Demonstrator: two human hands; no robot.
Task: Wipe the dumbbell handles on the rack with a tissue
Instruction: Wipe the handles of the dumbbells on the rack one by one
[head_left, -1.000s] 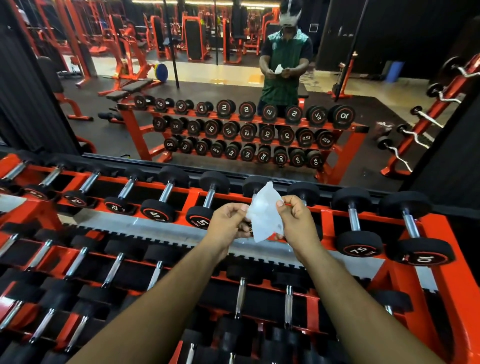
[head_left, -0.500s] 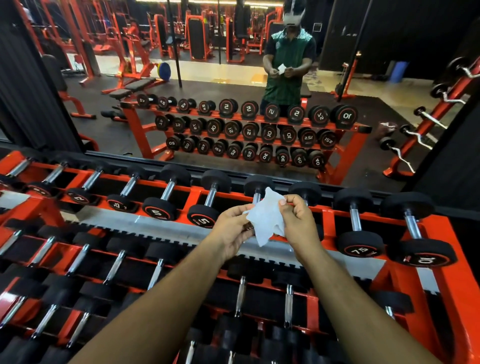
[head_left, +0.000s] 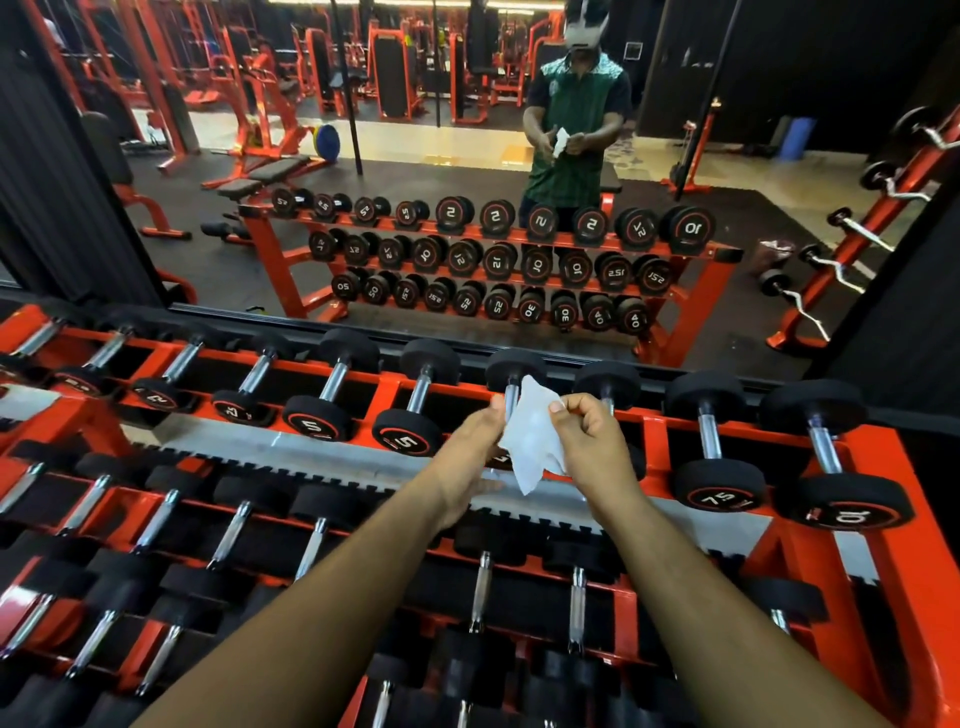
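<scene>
Since the earlier frame, both hands have risen a little toward the top shelf, and the thin white tissue (head_left: 531, 436) now hangs longer and looser between them.

At the far left, the orange steel dumbbell rack (head_left: 826, 431) carries rows of black rubber dumbbells with chrome handles on its shelves. The left hand (head_left: 467, 452) holds the left edge of the tissue with fingers that look nearly straight; how firmly it grips is hard to see. The tissue hangs in the air above the top shelf, just in front of the chrome handle of one black dumbbell (head_left: 511, 400), and I cannot tell if it touches it. The right hand (head_left: 589, 441) pinches the upper right edge of the tissue with curled fingers. Behind the rack, a large wall mirror (head_left: 467, 156) reflects the gym.
</scene>
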